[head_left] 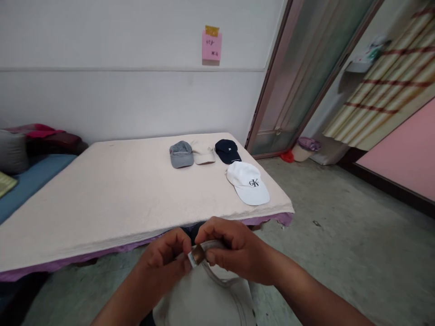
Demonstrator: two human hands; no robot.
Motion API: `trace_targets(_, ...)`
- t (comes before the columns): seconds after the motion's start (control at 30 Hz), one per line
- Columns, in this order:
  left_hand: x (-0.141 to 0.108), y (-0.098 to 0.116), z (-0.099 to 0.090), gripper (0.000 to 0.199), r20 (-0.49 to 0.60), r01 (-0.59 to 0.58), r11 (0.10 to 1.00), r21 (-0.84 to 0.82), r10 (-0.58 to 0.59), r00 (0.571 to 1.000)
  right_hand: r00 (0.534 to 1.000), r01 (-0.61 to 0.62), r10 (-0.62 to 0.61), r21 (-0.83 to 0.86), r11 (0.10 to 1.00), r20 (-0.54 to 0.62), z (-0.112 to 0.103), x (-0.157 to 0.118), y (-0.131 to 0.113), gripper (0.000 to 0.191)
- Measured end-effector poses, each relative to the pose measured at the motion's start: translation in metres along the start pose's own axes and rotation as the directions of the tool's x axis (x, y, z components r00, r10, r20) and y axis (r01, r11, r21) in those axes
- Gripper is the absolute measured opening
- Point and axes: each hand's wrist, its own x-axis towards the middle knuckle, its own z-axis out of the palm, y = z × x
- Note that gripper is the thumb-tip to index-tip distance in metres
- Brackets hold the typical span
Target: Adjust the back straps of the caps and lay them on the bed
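Observation:
A pale beige baseball cap (200, 299) is held low in front of me, its back opening and strap toward my fingers. Thumb and fingers of my left hand (163, 260) pinch the strap on the left of a brass-coloured buckle (197, 255), by a small white piece. On the buckle's other side, my right hand (238, 249) grips the strap between thumb and curled fingers. Beyond my hands, a grey cap (181, 154), a cream cap (204, 153), a navy cap (227, 151) and a white cap (246, 181) with black letters lie on the bed.
The bed (112, 190) has a pale cover and stands against a white wall with a pink note (211, 46). Cushions and folded fabric lie at the left. A sliding glass door (288, 90), a waste bin (304, 149) and a striped curtain (384, 86) are at the right.

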Motion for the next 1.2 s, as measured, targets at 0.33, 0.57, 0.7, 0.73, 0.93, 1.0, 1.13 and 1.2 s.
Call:
trace_targets(0.33,-0.004,0.005,-0.002,0.034,-0.011,-0.005,0.998,0.056,0.006,1.0,0.992,0.107,-0.121,-0.256,0.961,-0.037,0.004,-0.003,-0.012,0.032)
trace_targets(0.57,-0.005,-0.001,-0.005,0.026,0.056,0.059,0.998,-0.032,-0.057,0.997,0.988,0.153,-0.153,-0.274,0.949,0.022,0.004,-0.006,-0.014,0.035)
trace_targets(0.7,-0.005,-0.001,-0.004,0.024,0.029,0.065,0.997,-0.039,-0.063,0.998,0.975,0.205,-0.222,-0.334,0.92,-0.011,0.006,-0.003,-0.012,0.026)
trace_targets(0.73,-0.005,0.0,-0.003,0.023,0.005,0.067,0.997,-0.04,-0.066,0.998,0.969,0.226,-0.248,-0.364,0.904,-0.016,0.007,-0.002,-0.011,0.025)
trace_targets(0.93,-0.004,0.001,0.0,0.027,-0.04,0.086,0.995,-0.048,-0.087,0.995,0.952,0.267,-0.306,-0.453,0.851,-0.013,0.006,0.003,-0.007,0.019)
trace_targets(1.0,-0.005,0.001,0.0,0.028,-0.035,0.067,0.998,-0.006,-0.067,0.997,0.963,0.238,-0.269,-0.464,0.854,-0.001,0.003,0.003,-0.009,0.017)
trace_targets(1.13,-0.009,0.004,0.003,0.027,-0.083,0.023,0.987,0.16,-0.01,0.996,0.974,0.217,-0.224,-0.478,0.851,0.042,-0.001,0.003,-0.014,0.015)
trace_targets(1.2,-0.011,0.004,0.005,0.025,-0.123,0.006,0.977,0.212,0.02,0.992,0.976,0.214,-0.211,-0.47,0.856,0.059,-0.002,0.002,-0.016,0.014)
